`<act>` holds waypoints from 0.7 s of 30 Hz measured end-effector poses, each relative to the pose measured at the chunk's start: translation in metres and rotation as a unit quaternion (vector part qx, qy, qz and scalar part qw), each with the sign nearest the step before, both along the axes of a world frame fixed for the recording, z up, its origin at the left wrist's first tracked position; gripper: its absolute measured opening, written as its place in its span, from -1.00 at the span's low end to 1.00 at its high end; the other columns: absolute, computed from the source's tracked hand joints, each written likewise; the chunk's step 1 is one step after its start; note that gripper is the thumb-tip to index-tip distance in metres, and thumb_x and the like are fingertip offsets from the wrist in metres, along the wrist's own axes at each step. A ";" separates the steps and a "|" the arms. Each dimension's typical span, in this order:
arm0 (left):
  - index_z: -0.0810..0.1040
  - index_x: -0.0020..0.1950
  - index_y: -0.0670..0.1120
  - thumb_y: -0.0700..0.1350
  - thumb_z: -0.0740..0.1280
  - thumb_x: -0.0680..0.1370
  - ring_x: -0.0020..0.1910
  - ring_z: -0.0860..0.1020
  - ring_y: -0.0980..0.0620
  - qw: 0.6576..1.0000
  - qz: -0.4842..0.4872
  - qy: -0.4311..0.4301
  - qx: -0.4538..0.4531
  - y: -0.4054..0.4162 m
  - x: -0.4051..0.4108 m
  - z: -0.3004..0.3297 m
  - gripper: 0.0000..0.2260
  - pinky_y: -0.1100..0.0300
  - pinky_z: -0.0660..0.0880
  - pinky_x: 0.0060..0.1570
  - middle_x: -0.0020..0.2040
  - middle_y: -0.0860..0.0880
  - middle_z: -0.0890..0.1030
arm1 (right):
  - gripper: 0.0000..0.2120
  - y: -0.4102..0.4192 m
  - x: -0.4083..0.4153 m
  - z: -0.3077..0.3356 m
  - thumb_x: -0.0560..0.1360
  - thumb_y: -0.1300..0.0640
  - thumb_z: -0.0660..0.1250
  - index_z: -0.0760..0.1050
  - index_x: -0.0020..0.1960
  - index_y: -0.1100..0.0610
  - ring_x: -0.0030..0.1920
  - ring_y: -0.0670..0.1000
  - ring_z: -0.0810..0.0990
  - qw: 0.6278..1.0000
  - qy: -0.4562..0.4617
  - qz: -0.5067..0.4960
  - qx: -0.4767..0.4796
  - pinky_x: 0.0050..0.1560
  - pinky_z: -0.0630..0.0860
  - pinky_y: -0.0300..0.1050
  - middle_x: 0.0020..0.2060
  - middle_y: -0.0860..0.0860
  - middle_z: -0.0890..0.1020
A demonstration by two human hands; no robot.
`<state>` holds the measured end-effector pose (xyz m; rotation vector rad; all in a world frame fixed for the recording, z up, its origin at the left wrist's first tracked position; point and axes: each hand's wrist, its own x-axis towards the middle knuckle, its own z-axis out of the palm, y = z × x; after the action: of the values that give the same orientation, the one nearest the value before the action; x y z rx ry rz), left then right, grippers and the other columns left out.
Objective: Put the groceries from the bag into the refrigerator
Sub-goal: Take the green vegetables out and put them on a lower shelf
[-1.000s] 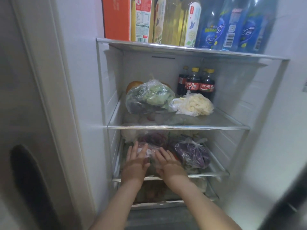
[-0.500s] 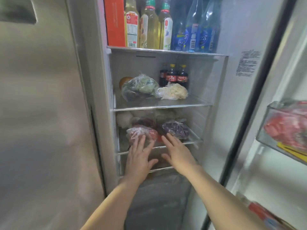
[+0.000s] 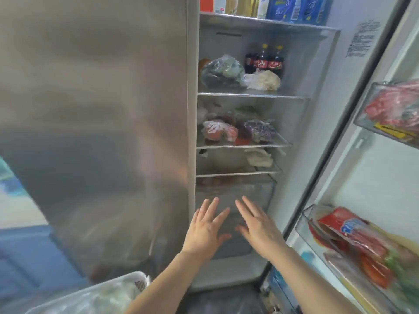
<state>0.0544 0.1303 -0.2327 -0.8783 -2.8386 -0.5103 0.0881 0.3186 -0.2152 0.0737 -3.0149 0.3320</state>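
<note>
Behind the two hands stands an open refrigerator (image 3: 260,94) with glass shelves, its grey door panel (image 3: 95,109) filling the side beyond the left hand. Left hand (image 3: 205,232) and right hand (image 3: 258,225) are both flat with spread fingers and hold nothing; they hover in front of the lowest drawer (image 3: 233,196), and I cannot tell if they touch it.

Above the fingertips, two shelves higher, lies a clear bag with red food (image 3: 218,130), and just beside it, toward the right hand's side, a bag with purple vegetables (image 3: 260,130). These bags look soft and light, and the thin plastic is probably slippery; I judge it best to take them from under or by the gathered top, not to squeeze.

Below the left forearm is a white basket (image 3: 136,278) with something pale in plastic, perhaps the remaining groceries, but it is cut off and blurred. Door racks (image 3: 317,214) past the right hand hold red packets, also blurred. What is in the drawer is not clear.
</note>
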 end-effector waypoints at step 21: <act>0.04 0.50 0.27 0.21 0.23 0.53 0.52 -0.24 -0.01 0.956 0.249 -0.152 -0.042 -0.301 0.206 -0.116 -0.41 0.05 -0.18 0.48 0.48 0.14 -0.22 | -0.31 -0.301 0.129 -0.089 0.62 -0.06 0.16 -0.23 0.55 -0.13 0.55 -0.05 -0.16 0.958 -0.127 0.255 -0.030 0.52 0.03 0.05 0.52 -0.18 -0.22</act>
<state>0.2600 -0.1703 -0.3492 -0.0696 -3.2084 -0.4882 0.2172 0.0174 -0.3046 0.8784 -3.1883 0.5079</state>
